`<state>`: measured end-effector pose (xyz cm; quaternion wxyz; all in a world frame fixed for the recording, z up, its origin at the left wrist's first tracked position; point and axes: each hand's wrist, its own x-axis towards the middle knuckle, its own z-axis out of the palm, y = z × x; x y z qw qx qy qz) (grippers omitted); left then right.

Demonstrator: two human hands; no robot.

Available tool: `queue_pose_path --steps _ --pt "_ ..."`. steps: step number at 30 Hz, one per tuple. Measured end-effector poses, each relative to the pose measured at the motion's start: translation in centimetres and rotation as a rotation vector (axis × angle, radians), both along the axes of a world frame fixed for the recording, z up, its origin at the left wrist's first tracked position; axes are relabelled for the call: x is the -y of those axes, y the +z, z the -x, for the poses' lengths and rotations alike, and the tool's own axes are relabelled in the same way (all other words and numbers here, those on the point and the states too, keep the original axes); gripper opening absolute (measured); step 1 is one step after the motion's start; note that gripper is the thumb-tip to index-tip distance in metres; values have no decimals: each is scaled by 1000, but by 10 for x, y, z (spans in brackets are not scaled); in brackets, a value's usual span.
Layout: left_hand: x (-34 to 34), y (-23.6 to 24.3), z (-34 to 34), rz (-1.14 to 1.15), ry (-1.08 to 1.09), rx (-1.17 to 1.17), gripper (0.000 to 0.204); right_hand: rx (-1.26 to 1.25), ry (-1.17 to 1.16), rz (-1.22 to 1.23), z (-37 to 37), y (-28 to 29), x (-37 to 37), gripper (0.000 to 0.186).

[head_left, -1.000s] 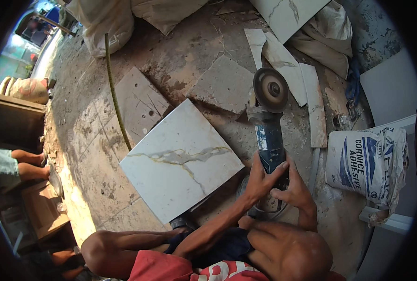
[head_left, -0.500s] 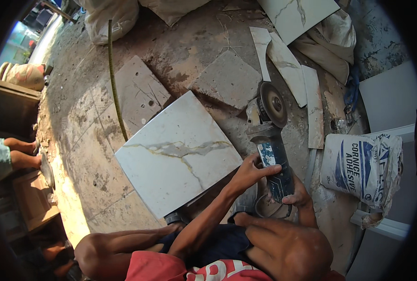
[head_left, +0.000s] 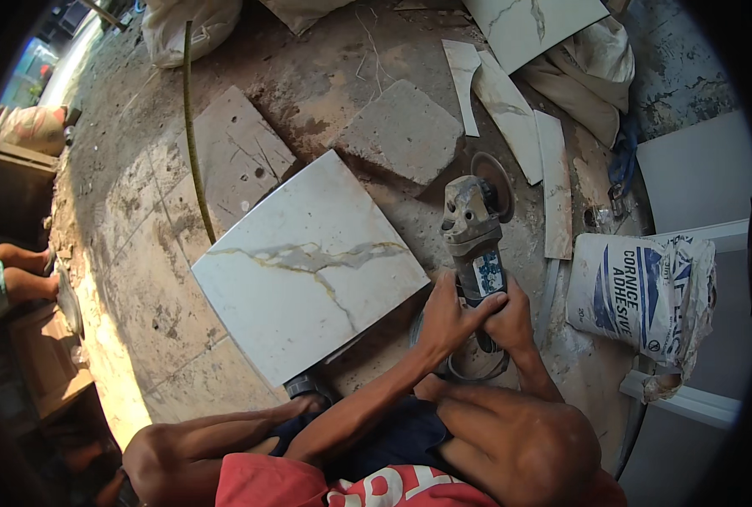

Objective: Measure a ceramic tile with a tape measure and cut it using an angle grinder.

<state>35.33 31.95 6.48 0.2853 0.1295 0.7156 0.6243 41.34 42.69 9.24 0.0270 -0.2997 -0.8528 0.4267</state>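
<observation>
Both of my hands are wrapped round the body of an angle grinder [head_left: 473, 224], held in front of me to the right of the tile. My left hand [head_left: 450, 314] grips its left side, with the thumb across the body. My right hand [head_left: 509, 319] closes round the right side and the rear. The round cutting disc [head_left: 492, 186] sits at the far end, on the right of the gear head. Beside my left hand lies a white marble-patterned tile [head_left: 308, 296] with grey and gold veins, its near corner close to my foot.
Beyond the tile lie a flat grey slab [head_left: 236, 160] and a concrete block [head_left: 401, 135]. Cut tile strips [head_left: 507, 118] and a larger tile [head_left: 532, 29] are at the far right. A printed white bag [head_left: 621, 296] stands right. A hose [head_left: 191, 127] runs at left; another person's legs [head_left: 25, 270] show there.
The grinder has rolled in my hands, so its disc now faces more to the right and the gear head shows. My right hand has moved forward up the body, next to my left.
</observation>
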Motion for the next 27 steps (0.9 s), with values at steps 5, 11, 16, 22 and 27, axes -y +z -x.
queue_pose_path --steps 5,11,16,22,27 --pt "36 28 85 351 -863 -224 66 -68 -35 190 5 13 -19 43" --pt "202 43 201 934 -639 -651 48 -153 -84 177 5 31 -27 43" --pt "318 -17 228 1159 -212 -598 46 -108 -79 179 29 28 -1 46" --pt "290 -66 223 1127 95 -408 56 20 37 99 66 11 32 54" --pt "293 -87 205 932 429 -338 54 101 113 60 102 -3 51 53"
